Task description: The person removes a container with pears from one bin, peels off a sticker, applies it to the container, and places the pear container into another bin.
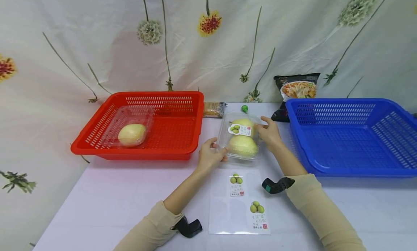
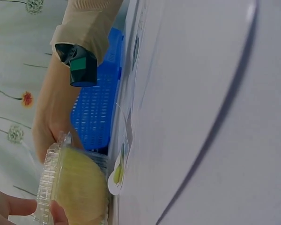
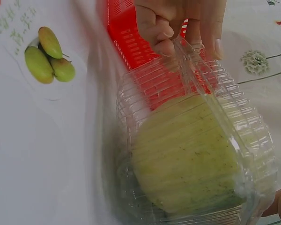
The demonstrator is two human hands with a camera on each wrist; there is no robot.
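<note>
We have a clear, ribbed plastic clamshell box [image 1: 223,131] between our two hands, with two large pale-yellow oval fruits [image 1: 243,146] inside and a white label printed with green fruit [image 1: 239,130] on its lid. Our left hand [image 1: 210,156] pinches the box's near left corner, thumb and bent fingers drawn together on the rim. Our right hand [image 1: 269,132] holds the far right edge between thumb and fingers, though the wrist views hide part of that grip. Whether the base fully rests on the white table [image 1: 146,196] beneath our hands, we cannot tell.

We judge the load fairly heavy for such thin walls: the fruits look firm and smooth and could roll inside, while the shell should flex, crackle and dent under hard squeezing. The glossy lid looks slippery. For carrying, we would support the base from both sides, palms low, rather than trust the thin rim, which might spring apart at its fastening.
</note>
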